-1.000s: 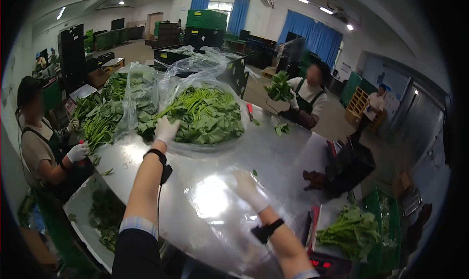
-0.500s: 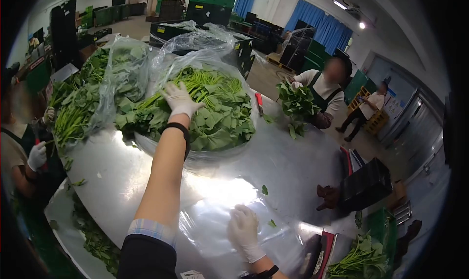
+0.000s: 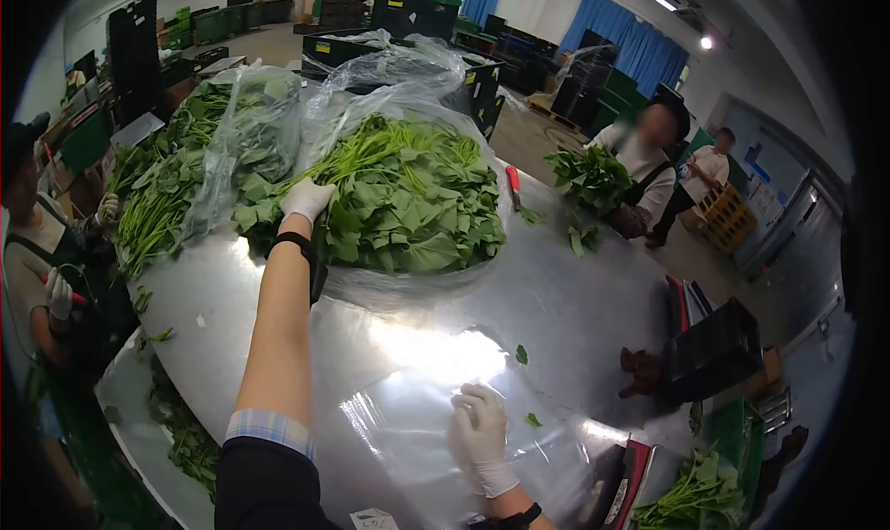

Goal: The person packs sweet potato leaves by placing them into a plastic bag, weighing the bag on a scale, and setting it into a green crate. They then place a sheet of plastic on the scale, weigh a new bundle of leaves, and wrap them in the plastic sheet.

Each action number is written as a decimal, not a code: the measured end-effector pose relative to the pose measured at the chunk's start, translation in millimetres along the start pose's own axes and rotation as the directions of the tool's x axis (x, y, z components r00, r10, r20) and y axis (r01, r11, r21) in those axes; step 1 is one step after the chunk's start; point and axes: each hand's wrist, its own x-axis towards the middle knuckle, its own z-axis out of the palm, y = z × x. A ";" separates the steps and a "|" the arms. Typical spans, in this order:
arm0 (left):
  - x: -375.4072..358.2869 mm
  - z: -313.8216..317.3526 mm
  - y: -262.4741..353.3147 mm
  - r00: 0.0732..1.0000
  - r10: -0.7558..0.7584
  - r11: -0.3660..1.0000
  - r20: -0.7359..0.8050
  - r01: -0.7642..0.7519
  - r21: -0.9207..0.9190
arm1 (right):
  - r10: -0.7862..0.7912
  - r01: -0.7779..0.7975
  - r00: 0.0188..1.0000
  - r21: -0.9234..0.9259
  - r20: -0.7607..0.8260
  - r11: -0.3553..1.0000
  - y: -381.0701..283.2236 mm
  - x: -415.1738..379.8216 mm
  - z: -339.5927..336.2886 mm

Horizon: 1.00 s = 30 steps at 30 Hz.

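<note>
My left hand, in a white glove, reaches out to the left side of a big heap of leafy greens. Its fingers are closed among the stems and partly hidden by leaves. The heap lies in an opened clear plastic bag. My right hand, gloved too, is low over clear plastic sheets or bags on the metal table. Its fingers are loosely bent and somewhat apart, with nothing visible in them. Beside the heap lies a red-handled knife.
More greens lie at the left under plastic. Two co-workers stand at the table: one at left with a red-handled tool, one across with a bunch of greens. A black box and a green crate are at right.
My left hand has moved left and down over the heap, from spread fingers to closed among the stems. My right hand has shifted slightly, its fingers a little looser. The view has turned a little.
</note>
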 end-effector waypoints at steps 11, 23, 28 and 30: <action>2.8 -22.3 -33.3 0.976 0.011 0.918 -0.218 0.077 0.388 | 0.090 -0.090 0.996 0.060 0.002 0.994 -7.5 3.2 -3.5; 31.2 5.7 -47.6 0.994 0.010 0.878 -0.112 0.044 0.476 | 0.065 -0.062 0.998 0.117 -0.025 0.991 0.2 9.8 0.5; 8.7 18.9 -48.2 0.934 0.193 0.874 -0.301 -0.024 0.486 | 0.041 -0.037 0.998 0.074 -0.040 0.997 6.7 4.3 2.3; -5.5 2.9 -43.3 0.862 0.346 0.817 -0.372 -0.082 0.571 | 0.025 -0.019 0.998 0.115 -0.051 0.993 6.9 4.2 3.7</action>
